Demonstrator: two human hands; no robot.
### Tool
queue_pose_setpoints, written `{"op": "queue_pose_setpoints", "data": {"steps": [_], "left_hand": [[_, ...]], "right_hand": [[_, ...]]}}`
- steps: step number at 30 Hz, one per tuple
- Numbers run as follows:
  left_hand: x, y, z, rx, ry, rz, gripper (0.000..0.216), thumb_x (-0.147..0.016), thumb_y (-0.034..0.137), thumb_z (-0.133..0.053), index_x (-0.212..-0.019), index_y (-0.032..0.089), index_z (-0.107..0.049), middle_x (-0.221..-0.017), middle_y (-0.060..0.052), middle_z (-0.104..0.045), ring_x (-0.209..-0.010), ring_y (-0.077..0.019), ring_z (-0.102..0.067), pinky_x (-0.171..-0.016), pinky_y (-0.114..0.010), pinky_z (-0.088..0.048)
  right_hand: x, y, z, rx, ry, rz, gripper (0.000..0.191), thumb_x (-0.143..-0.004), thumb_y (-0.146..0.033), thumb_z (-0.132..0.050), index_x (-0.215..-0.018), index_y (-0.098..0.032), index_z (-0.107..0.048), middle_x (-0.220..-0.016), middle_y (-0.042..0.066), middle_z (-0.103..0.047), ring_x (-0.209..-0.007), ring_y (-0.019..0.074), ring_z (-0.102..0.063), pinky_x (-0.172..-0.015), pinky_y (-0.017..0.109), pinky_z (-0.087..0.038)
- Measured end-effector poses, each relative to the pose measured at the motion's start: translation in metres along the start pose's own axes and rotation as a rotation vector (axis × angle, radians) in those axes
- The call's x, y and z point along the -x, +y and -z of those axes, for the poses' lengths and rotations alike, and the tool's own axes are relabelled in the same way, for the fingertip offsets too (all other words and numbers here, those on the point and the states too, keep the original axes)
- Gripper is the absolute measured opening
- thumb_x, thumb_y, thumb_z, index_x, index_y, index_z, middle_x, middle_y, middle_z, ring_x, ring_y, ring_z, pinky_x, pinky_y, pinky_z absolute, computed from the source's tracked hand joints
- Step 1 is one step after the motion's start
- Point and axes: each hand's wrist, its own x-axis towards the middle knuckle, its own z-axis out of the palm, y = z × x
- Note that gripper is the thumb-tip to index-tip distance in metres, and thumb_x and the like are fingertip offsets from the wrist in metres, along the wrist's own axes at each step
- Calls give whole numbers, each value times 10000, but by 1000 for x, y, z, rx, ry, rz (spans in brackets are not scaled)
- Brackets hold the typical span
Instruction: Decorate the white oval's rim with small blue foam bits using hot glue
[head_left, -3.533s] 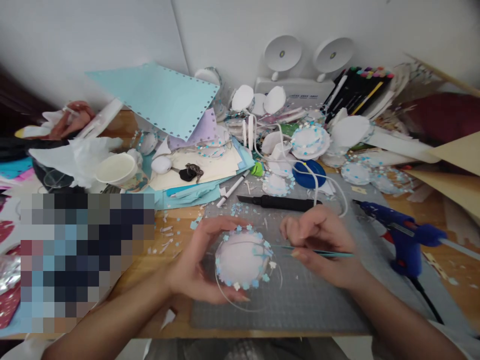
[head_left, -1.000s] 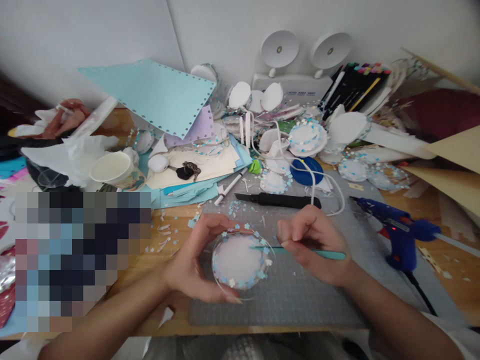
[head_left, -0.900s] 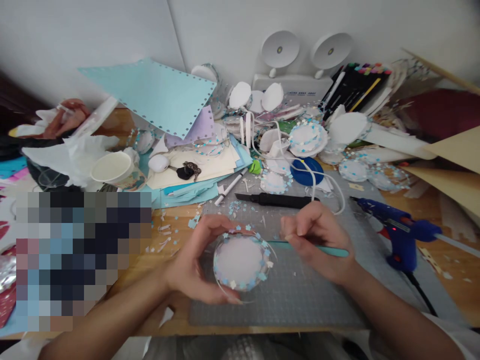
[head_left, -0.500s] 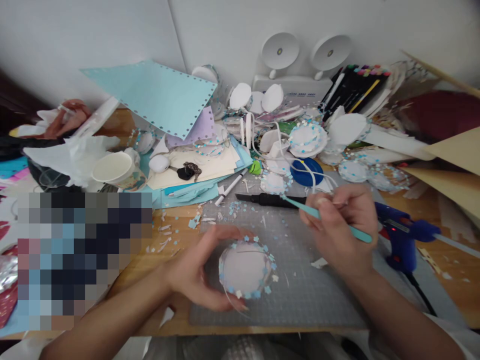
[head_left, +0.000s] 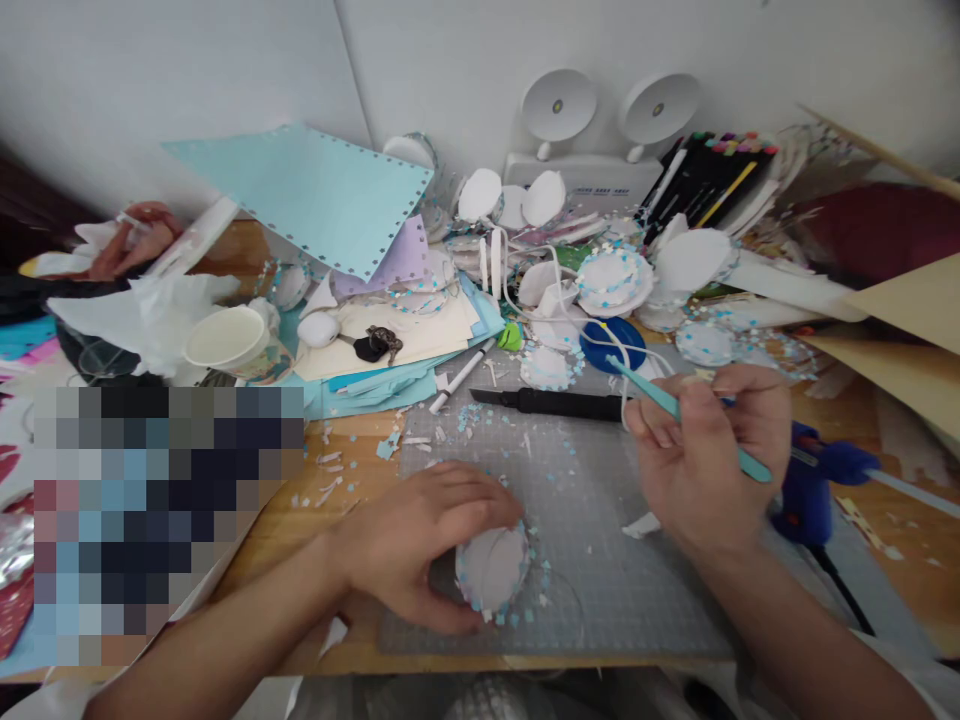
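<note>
My left hand (head_left: 427, 545) curves round a white disc (head_left: 491, 570), fingers over its far edge and thumb at its near edge. Small blue and white flowers on a thin thread ring the disc, and a loose loop of clear thread trails off to its right. Above the right side of the mat, my right hand (head_left: 709, 460) grips teal tweezers (head_left: 651, 392) between thumb and fingers, tips pointing up and left. Just right of that hand is a blue glue gun (head_left: 804, 495), partly hidden behind it. Beyond the disc lies a black craft knife (head_left: 566, 402).
A grey cutting mat (head_left: 585, 500) covers the middle of the wooden table, strewn with paper scraps. Several flower-ringed discs (head_left: 615, 280) are piled at the back. A paper cup (head_left: 229, 340), a blue round lid (head_left: 611, 343), sheets of blue paper (head_left: 315, 195) and pens (head_left: 709, 180) crowd the edges.
My right hand has moved right and slightly away with the tweezers. My left hand has closed further over the disc, which has shifted slightly toward me. The loose thread now loops right.
</note>
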Motion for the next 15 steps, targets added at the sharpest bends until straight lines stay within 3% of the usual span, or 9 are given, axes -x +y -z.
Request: {"op": "queue_pose_setpoints", "data": {"steps": [4, 6, 10, 15], "left_hand": [[0, -1, -2, -8, -35, -13, 717, -686, 441, -710, -1270, 140, -423, -1144, -162, -628, -1103, -286, -569, -973, -427, -417], [1, -1, -3, -29, -10, 13, 731, -682, 458, -722, -1271, 150, -415, -1169, -161, -617, -1108, -281, -564, -981, -422, -408], [2, -1, -2, -100, 39, 139, 768, -673, 489, -739, -1288, 179, -401, -1255, -158, -573, -1182, -295, -511, -1040, -446, -342], [0, -1, 1, -82, 99, 212, 982, -537, 597, -780, -1338, 182, -392, -1275, -166, -551, -1202, -340, -478, -1060, -495, -299]], "right_hand": [[-9, -2, 5, -53, 106, 2, 241, -710, -83, -669, -754, -234, -487, -507, -98, -385, -449, 60, -324, -457, 213, -278], [-9, 0, 6, -46, 90, 37, 246, -713, -86, -672, -759, -231, -478, -524, -98, -411, -439, 56, -322, -449, 210, -278], [7, 9, 5, 72, -148, 99, 173, -798, -155, -623, -829, -241, -477, -604, -62, -494, -489, 96, -432, -457, 244, -351], [27, 13, 0, 115, -439, 174, 151, -843, -117, -547, -887, -252, -497, -627, -49, -472, -534, 104, -457, -497, 265, -388]]}}
